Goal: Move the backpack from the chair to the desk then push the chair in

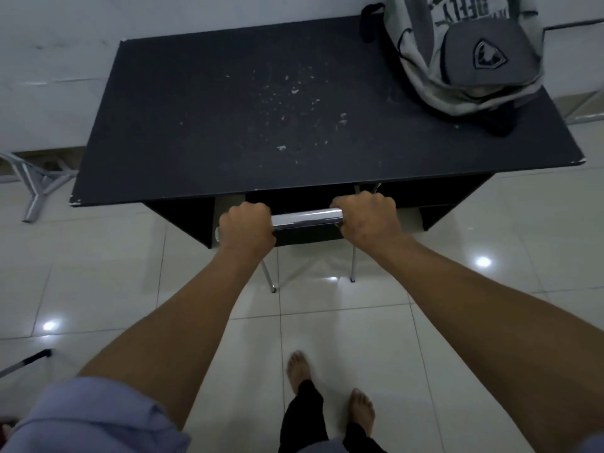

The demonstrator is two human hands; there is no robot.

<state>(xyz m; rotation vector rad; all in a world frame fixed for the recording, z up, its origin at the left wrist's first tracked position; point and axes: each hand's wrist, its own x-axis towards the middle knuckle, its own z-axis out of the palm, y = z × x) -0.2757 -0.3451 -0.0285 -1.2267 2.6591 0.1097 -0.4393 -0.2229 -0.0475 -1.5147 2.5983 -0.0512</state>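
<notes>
A grey backpack with a dark front pocket stands at the far right corner of the black desk. The chair is tucked under the desk's front edge; only its chrome top rail and two thin metal legs show, and the seat is hidden. My left hand is closed around the left end of that rail. My right hand is closed around the right end.
The desk stands against a white wall on a glossy white tile floor. A metal frame lies on the floor at the left. A thin rod pokes in at the lower left. My bare feet stand behind the chair.
</notes>
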